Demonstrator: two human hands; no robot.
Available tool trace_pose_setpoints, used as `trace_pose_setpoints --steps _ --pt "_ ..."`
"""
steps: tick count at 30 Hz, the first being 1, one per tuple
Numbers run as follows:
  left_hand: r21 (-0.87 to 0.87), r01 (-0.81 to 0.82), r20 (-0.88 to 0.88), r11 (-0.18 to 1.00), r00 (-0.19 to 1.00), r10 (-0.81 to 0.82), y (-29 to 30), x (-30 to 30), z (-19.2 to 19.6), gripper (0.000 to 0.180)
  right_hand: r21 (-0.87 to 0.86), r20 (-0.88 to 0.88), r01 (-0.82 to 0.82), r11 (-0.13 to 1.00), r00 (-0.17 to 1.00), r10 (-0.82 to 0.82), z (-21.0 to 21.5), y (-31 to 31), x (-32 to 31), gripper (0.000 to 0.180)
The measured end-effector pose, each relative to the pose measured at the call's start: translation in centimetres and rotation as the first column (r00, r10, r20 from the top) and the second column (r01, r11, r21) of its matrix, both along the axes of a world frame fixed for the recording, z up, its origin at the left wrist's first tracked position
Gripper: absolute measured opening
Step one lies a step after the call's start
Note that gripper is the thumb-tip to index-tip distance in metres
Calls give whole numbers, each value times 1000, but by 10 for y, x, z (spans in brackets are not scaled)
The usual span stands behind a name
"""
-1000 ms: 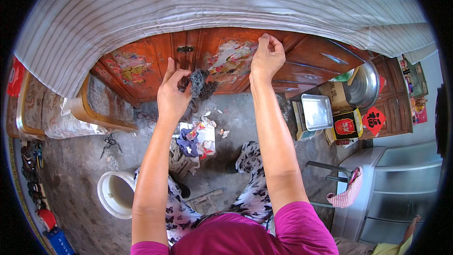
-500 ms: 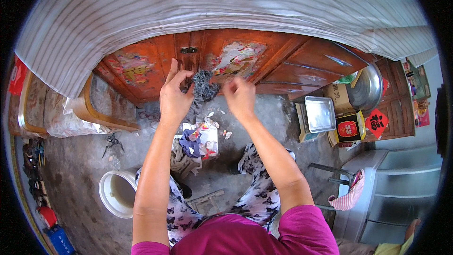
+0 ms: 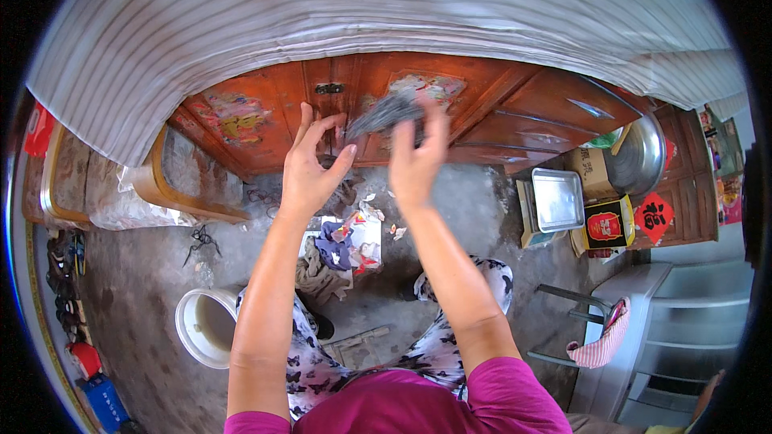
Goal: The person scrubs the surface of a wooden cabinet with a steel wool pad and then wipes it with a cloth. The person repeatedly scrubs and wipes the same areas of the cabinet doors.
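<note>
A grey, wiry wad that looks like steel wool [image 3: 383, 114] is smeared by motion in front of the orange-brown wooden cabinet [image 3: 285, 84]. My right hand [image 3: 418, 162] has its fingers closed on the wad's right end. To the left, my left hand [image 3: 311, 173] is open, thumb and fingers apart. Its fingertips are close to the wad's left end; whether they touch it I cannot tell. Torn, colourful paper remnants [image 3: 434, 87] cling to the cabinet door by my right hand. A dark metal latch [image 3: 329, 88] sits above my left fingers.
Below my hands, paper scraps and a purple cloth [image 3: 333, 246] lie on the concrete floor. A white bucket [image 3: 186, 329] with murky liquid stands at left. To the right are a metal tray [image 3: 559, 199] and a chair [image 3: 591, 305]. A striped cloth [image 3: 402, 0] hangs over the cabinet.
The wad has gone from beside my left fingers to my right hand, drawn out longer and raised a little. My left thumb and fingers have spread apart.
</note>
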State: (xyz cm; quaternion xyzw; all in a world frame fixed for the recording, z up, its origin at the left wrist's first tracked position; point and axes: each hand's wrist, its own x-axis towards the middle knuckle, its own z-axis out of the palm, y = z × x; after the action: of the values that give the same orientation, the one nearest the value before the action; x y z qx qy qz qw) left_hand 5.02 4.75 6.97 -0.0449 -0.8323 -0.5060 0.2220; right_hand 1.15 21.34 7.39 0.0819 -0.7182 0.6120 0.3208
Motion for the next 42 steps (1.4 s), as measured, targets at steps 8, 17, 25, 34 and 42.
trace_pose_setpoints --steps 8,17,25,34,42 --pt "29 37 39 999 998 -39 6 -4 4 41 11 -232 483 876 853 -467 19 22 -79 24" --pt "89 50 48 995 997 -54 0 -1 3 40 133 -289 461 878 865 -410 13 53 -81 22" --pt "20 26 27 999 999 -26 -1 -8 -8 39 253 -338 280 926 922 -186 28 -26 -63 20" --pt "111 85 160 990 982 -102 -6 2 2 41 74 -285 536 841 819 -498 15 97 -94 20" --pt "3 49 57 999 997 -49 -2 -6 -1 40 304 -88 355 884 934 -345 -77 99 -62 21"
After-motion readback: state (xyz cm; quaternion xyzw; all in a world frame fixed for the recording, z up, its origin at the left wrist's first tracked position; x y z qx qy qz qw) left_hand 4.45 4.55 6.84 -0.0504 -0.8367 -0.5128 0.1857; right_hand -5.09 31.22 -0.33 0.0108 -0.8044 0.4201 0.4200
